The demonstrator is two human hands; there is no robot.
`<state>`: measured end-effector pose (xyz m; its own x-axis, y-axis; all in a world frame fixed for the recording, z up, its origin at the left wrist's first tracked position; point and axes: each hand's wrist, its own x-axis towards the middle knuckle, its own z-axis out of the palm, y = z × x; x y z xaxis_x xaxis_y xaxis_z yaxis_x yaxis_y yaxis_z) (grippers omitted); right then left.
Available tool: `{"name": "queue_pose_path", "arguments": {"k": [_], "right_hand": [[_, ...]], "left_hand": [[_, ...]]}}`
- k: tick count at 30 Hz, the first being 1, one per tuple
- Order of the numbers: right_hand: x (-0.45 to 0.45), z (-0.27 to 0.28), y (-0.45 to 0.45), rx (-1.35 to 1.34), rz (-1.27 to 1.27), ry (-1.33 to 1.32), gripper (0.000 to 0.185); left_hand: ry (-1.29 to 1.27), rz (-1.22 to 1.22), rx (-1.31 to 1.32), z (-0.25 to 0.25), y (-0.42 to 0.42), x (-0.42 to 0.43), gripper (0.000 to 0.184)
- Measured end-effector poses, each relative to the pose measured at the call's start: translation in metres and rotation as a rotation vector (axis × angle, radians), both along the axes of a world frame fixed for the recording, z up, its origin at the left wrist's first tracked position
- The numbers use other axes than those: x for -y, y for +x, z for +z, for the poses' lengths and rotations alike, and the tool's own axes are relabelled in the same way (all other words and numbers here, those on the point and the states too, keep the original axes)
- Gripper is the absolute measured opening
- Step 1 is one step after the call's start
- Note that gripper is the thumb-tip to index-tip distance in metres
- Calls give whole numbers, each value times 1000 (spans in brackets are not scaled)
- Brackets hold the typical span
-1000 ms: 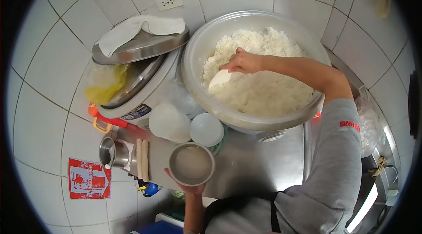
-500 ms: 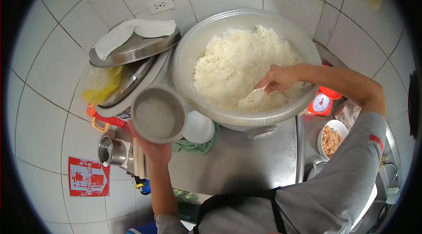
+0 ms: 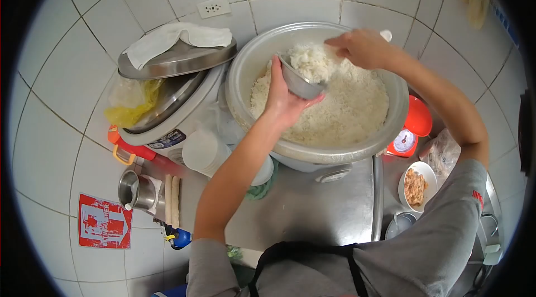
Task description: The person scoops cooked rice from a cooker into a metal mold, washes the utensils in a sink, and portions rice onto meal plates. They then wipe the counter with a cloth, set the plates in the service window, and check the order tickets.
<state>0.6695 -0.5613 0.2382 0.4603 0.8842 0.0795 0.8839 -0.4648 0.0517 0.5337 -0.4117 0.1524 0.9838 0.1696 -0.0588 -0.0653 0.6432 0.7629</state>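
My left hand (image 3: pixel 287 99) holds a metal bowl (image 3: pixel 301 80) tilted over the large round pot (image 3: pixel 329 156). White rice (image 3: pixel 310 62) is heaped in the bowl, and more rice (image 3: pixel 340 121) fills the pot below. Just right of the bowl, above the pot, is my right hand (image 3: pixel 360 48), its fingers closed round a white paddle (image 3: pixel 386 35); only an end of the paddle shows beyond the hand.
Stacked white bowls (image 3: pixel 202 153) stand left of the pot, beside a second cooker (image 3: pixel 192 115) with a metal lid (image 3: pixel 181 61). Two rolling-pin-like rods (image 3: pixel 172 202) lie near a metal pitcher (image 3: pixel 139 191). At right are a red scale (image 3: pixel 403 142) and a bowl of food (image 3: pixel 416 187).
My left hand has brought the metal bowl up and right, from beside the stacked bowls to over the pot. My right hand has risen out of the rice, and rice is now in the bowl.
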Motion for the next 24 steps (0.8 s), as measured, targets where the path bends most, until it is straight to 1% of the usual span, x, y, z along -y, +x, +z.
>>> {"name": "queue_pose_path", "arguments": {"k": [2,5,6,8,9,11,13,14,15,18,21,24], "right_hand": [[-11,8,3,263,-91,135,32],[-20,3,57,407,-200,80,27],[-25,-6,66,530,-328,-163,29],[-16,-67,136,819,-127,-164,30],[-8,-90,164,963,-20,-160,31],[0,-108,174,831,-49,-93,33],[5,-122,174,670,-70,-69,34],[11,-109,165,589,-78,-76,34],[17,-107,157,502,-93,-85,34],[20,-111,139,374,-157,-148,34],[30,-124,118,321,-154,-206,33],[37,-129,98,281,-138,-165,32]], "left_hand": [[-120,41,122,-3,16,-3,71],[-97,208,100,10,15,-11,75],[-89,215,120,12,11,-14,73],[-69,226,155,13,1,-21,70],[-61,223,185,11,0,-23,71],[-49,219,233,6,-3,-25,74],[-73,272,225,6,-3,-27,74],[-91,297,221,6,-3,-26,73],[-110,300,213,2,-4,-26,73],[-131,313,232,5,-3,-28,72],[-115,328,245,7,-5,-29,71],[-114,316,269,3,-3,-32,69]]}}
